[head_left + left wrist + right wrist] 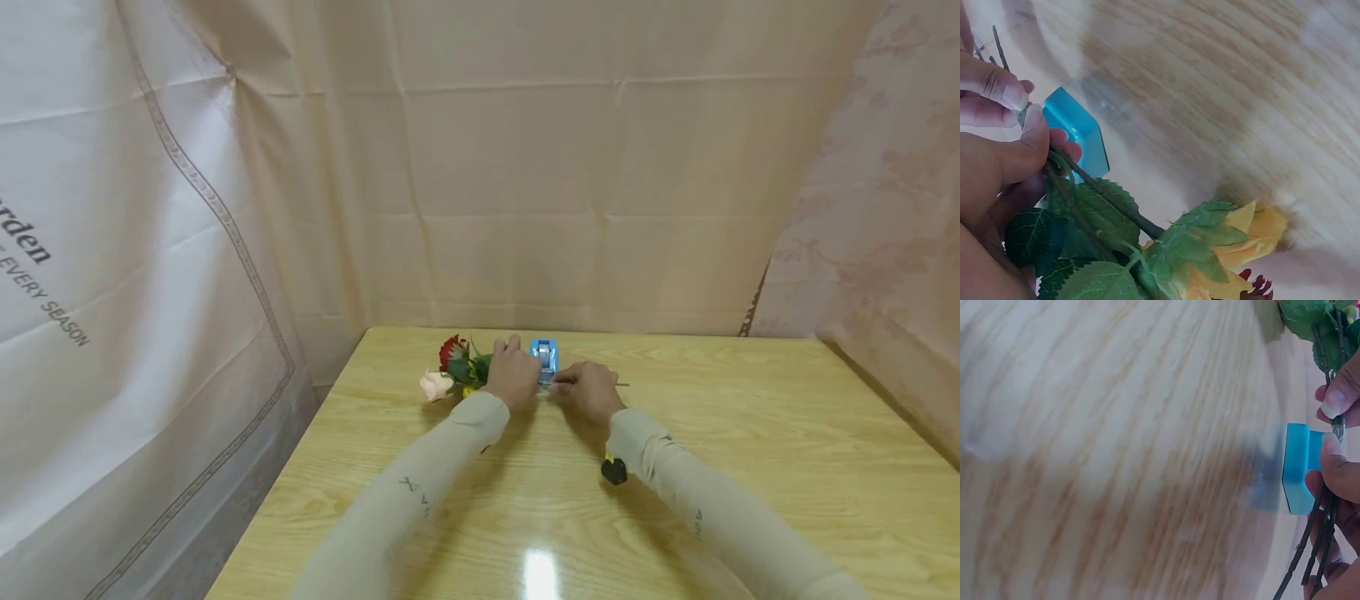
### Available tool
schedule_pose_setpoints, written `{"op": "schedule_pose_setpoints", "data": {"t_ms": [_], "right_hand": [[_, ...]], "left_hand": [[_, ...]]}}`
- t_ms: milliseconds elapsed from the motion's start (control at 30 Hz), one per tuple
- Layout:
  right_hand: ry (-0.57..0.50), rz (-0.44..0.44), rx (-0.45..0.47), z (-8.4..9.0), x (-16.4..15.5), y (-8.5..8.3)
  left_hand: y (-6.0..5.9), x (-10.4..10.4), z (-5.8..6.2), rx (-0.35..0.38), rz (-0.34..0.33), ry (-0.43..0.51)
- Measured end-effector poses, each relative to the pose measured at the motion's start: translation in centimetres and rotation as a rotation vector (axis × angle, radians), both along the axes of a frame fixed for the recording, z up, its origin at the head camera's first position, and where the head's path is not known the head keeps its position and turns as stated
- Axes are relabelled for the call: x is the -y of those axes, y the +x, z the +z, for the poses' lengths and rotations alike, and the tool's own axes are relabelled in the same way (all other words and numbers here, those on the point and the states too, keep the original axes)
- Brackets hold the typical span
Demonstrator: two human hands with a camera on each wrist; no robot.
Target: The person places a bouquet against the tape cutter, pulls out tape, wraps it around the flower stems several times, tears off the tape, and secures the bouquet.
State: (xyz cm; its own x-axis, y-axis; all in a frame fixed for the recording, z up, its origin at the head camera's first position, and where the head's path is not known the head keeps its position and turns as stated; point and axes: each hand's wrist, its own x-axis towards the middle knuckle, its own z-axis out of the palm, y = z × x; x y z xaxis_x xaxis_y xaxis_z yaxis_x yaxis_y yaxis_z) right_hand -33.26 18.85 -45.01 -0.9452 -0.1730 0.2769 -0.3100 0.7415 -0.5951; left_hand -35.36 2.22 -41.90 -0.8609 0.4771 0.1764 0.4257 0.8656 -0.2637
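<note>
My left hand (pixel 514 375) grips the stems of a small bunch of artificial flowers just below the leaves (pixel 1100 281). A red flower (pixel 452 350), a pale pink rose (pixel 435 385) and a yellow flower (pixel 1254 234) show at its left end. Close beside it, my right hand (pixel 592 390) pinches the same dark stems (pixel 1300 547), whose bare ends stick out past the fingers. Between the two thumbs, a shiny clear band, apparently tape (pixel 1338 428), lies on the stems. A blue tape dispenser (pixel 553 354) stands just behind the hands.
The wooden table (pixel 750 433) stretches to both sides, its back edge near a hanging cloth (pixel 510 167). Another printed cloth (pixel 150 292) hangs at the left. A small black object (pixel 613 471) with a yellow bit is by the right cuff.
</note>
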Motion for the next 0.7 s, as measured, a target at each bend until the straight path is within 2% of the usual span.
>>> {"op": "schedule_pose_setpoints", "data": {"t_ms": [167,367,467,600,700], "right_hand": [[-0.016,0.001,0.004,0.0,-0.11,-0.1],[-0.026,-0.021,-0.01,-0.1,-0.26,-0.29],[-0.035,-0.029,-0.015,-0.23,-0.27,-0.37],[-0.053,-0.033,0.007,-0.42,-0.04,-0.25],[-0.059,-0.025,0.043,-0.41,0.16,-0.05]], "left_hand": [[-0.14,0.14,0.13,-0.01,-0.011,0.015],[-0.39,0.19,0.63,0.073,-0.029,0.042],[-0.43,0.27,0.8,0.091,-0.033,0.073],[-0.35,0.42,0.55,0.065,-0.035,0.097],[-0.29,0.42,0.08,0.022,-0.039,0.069]]}}
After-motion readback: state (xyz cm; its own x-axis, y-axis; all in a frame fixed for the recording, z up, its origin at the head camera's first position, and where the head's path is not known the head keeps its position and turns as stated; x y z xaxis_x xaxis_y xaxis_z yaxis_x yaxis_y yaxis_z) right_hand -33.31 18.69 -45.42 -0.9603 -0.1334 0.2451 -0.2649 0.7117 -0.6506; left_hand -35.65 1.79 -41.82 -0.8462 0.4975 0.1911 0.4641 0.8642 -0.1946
